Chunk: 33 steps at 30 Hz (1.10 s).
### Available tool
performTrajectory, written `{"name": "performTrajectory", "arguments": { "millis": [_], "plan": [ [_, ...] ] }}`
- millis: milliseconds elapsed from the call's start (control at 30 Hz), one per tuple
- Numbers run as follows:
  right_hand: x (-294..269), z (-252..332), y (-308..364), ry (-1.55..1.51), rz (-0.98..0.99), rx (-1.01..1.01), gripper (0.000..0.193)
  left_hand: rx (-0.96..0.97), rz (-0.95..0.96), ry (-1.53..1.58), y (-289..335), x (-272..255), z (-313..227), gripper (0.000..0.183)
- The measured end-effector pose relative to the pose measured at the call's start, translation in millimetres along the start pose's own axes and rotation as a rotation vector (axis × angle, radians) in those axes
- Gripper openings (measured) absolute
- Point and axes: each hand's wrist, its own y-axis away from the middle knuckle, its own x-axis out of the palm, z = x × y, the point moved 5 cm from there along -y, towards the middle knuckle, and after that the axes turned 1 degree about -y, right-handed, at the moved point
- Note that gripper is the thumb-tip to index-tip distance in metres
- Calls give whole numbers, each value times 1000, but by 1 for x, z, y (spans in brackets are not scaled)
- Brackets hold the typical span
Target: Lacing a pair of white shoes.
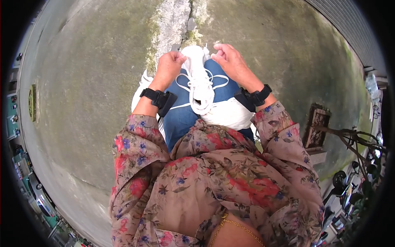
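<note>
A white lace-up sneaker [199, 84] lies on my lap, its toe pointing away from me and its opening toward me. Its white laces are tied in a bow, with loops spread to both sides over blue trousers [181, 115]. My left hand [168, 68] is beside the toe on the left, thumb and fingers pressed together. Across from it, to the right of the toe, my right hand [232, 61] has its fingers curled in. Whatever either hand pinches is too small or hidden to tell. A thin white strip stands up between the toe and my right hand.
White fabric [230, 115] is bunched on my lap under the sneaker. Black straps with small boxes [161, 100] sit on both wrists. Around me is mossy concrete ground [103, 82] with a cracked pale strip. A brick-edged frame [317, 126] and bare branches [354, 133] are at the right.
</note>
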Motion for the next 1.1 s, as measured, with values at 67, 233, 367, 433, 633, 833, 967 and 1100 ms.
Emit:
{"name": "performTrajectory", "arguments": {
  "millis": [67, 233, 367, 433, 633, 833, 967, 1100],
  "plan": [
    [-22, -12, 17, -14, 129, 50, 23, -139, -62, 27, 2, -30, 32, 18],
    [-17, -27, 89, 66, 410, -96, 10, -377, -163, -767, 57, -105, 227, 38],
    [-13, -13, 114, 185, 513, -121, 17, -463, -60, -721, 106, -102, 287, 42],
    [-7, -6, 116, 272, 541, -189, 22, -307, -169, -723, 110, -93, 272, 38],
    [19, 9, 114, 465, 677, -313, 11, -350, -187, -863, 98, -92, 253, 26],
    [18, 27, 106, 422, 629, -311, 4, -390, -134, -820, 90, -95, 258, 29],
    [9, 32, 112, 436, 580, -273, 7, -412, -219, -723, 91, -95, 248, 32],
    [20, 39, 114, 446, 685, -274, 8, -368, -155, -789, 95, -96, 251, 27]
  ]
}}
